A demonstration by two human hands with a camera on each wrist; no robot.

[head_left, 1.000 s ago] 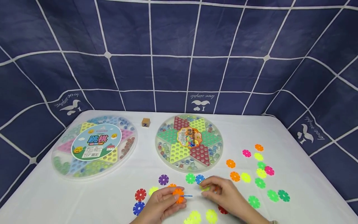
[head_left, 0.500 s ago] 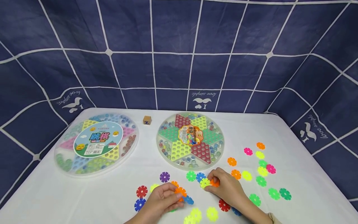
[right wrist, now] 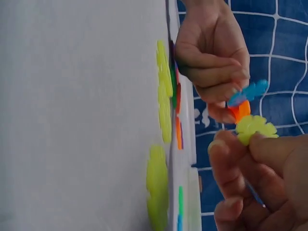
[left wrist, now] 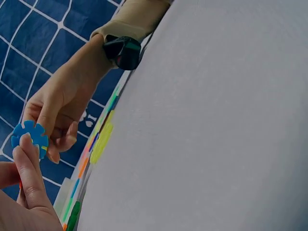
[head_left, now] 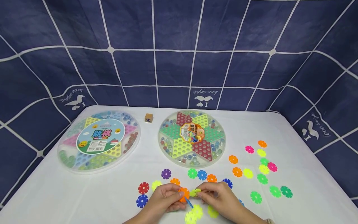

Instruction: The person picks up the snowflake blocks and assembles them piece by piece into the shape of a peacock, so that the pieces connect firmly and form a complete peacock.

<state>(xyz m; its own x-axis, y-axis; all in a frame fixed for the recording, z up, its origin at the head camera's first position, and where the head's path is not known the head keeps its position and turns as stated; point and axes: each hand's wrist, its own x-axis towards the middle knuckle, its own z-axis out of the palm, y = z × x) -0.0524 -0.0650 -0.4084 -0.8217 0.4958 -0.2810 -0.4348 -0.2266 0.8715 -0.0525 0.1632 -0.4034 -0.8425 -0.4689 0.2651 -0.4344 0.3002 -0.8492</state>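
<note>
My left hand (head_left: 167, 200) pinches an orange notched disc (head_left: 184, 194), the flower-shaped kind that slots together. A blue notched disc (left wrist: 30, 137) is joined crosswise to it and juts toward the front. Between thumb and fingers of my right hand (head_left: 219, 197) is a yellow notched disc (right wrist: 255, 129), tilted nearly flat. Its edge is right at the orange disc's right rim. In the right wrist view the yellow disc overlaps the orange piece, while the blue one stands above it. Below the hands lie several yellow discs (head_left: 190, 217) on the white cloth.
Two round marble game boards, a large one (head_left: 100, 137) at the left and a smaller one (head_left: 193, 137) in the middle, sit behind the hands. A wooden letter block (head_left: 149, 118) stands between them. Several loose discs, one of them dark green (head_left: 286, 192), are scattered at right.
My right hand has picked up a yellow disc from the cloth and brought it left to the orange disc. The left hand has turned the joined orange and blue pieces.
</note>
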